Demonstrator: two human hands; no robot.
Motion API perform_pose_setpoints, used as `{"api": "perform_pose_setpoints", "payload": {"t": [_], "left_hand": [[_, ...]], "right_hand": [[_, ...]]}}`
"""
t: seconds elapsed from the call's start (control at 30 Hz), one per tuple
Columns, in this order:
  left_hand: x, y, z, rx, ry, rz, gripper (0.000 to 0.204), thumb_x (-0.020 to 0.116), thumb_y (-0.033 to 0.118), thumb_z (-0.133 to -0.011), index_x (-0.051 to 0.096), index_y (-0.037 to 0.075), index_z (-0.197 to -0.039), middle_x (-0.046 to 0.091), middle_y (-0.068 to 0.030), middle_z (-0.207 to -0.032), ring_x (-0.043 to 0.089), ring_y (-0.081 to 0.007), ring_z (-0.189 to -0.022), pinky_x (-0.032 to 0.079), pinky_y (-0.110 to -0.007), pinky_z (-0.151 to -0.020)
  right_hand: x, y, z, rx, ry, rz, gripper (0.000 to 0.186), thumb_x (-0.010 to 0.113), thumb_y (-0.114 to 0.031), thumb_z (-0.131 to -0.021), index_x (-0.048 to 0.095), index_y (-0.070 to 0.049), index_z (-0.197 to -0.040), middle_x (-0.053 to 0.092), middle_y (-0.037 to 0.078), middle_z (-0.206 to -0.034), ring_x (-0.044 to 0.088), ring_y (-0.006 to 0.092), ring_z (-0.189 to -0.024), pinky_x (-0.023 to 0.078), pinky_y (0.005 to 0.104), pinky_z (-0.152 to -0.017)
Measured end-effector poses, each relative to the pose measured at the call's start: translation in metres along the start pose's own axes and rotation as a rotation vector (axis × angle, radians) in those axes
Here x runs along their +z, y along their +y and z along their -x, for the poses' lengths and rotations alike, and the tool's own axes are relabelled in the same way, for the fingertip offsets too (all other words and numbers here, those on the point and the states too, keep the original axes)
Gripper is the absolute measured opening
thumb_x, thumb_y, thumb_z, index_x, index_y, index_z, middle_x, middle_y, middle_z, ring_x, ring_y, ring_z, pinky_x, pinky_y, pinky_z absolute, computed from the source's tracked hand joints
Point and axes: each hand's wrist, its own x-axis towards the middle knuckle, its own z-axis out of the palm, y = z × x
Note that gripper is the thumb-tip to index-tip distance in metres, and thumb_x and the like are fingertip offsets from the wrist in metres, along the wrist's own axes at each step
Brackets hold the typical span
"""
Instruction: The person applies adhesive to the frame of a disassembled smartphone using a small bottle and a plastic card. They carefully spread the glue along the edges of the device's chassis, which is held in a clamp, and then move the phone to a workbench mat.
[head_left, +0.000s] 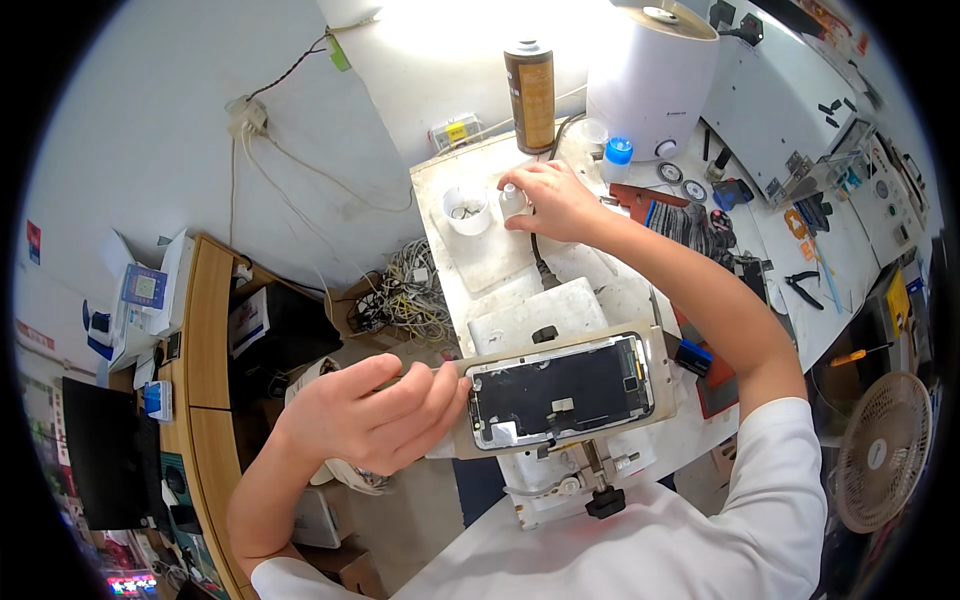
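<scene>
A phone screen assembly [530,385], its dark back side up in a pale frame, lies on a flat metal holder [661,372] in front of me. At the holder's left end is my left hand [375,412], its fingers curled together beside the screen's edge; what they hold, if anything, is hidden. My right hand [556,202] reaches far across the bench, thumb and fingers closed around a small clear-white bottle [512,200]. Just left of that bottle stands a white round tub [466,212] with small bits inside. Below the screen sticks out a black clamp knob [606,502].
A brown spray can [530,98] and a white humidifier-like appliance [652,75] stand at the back. Right of my forearm are a blue-capped bottle [618,158], black pliers [803,290] and a fan [885,452]. Tangled cables [412,298] lie left of the bench.
</scene>
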Motion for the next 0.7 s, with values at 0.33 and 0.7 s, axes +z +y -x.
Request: {"api": "perform_pose_setpoints", "payload": {"t": [0.33,0.7], "left_hand": [[0.009,-0.007,0.003,0.172,0.049,-0.09,0.017,0.065,0.008,-0.085,0.076,0.009,-0.098,0.071,0.0006,-0.105,0.058,-0.0109,-0.09,0.044,-0.025,-0.07],[0.013,-0.016,-0.001,0.308,0.08,-0.143,0.012,0.064,0.01,-0.086,0.076,0.011,-0.09,0.073,-0.0001,-0.1,0.06,-0.0132,-0.088,0.046,-0.029,-0.066]], "right_hand": [[-0.078,-0.052,0.041,-0.048,0.144,-0.262,0.046,0.082,-0.023,-0.089,0.065,-0.01,-0.129,0.074,0.011,-0.107,0.071,0.0245,-0.1,0.055,0.0379,-0.087],[-0.149,-0.123,0.112,-0.3,0.016,-0.221,0.074,0.085,-0.015,-0.079,0.058,-0.011,-0.147,0.065,0.012,-0.114,0.064,0.031,-0.102,0.056,0.0378,-0.084]]}}
